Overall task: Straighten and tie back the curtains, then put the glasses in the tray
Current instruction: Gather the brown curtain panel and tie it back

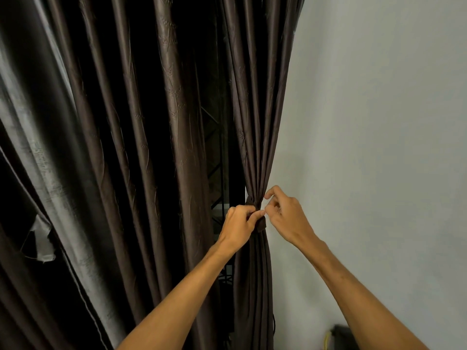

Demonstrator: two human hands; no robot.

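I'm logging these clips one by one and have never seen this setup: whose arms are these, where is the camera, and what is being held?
There is no machine here. The single picture comes from a wide-angle camera worn on a person's head, looking forward and down, so the two bare arms are the wearer's own. The left hand grips a dark tie-back wrapped round the gathered curtain, which hangs next to the pale wall. The right hand is just beside it, with curled fingers at the band; whether it pinches anything is unclear. A wider curtain hangs loose on the left. No table, glasses or tray are in view.
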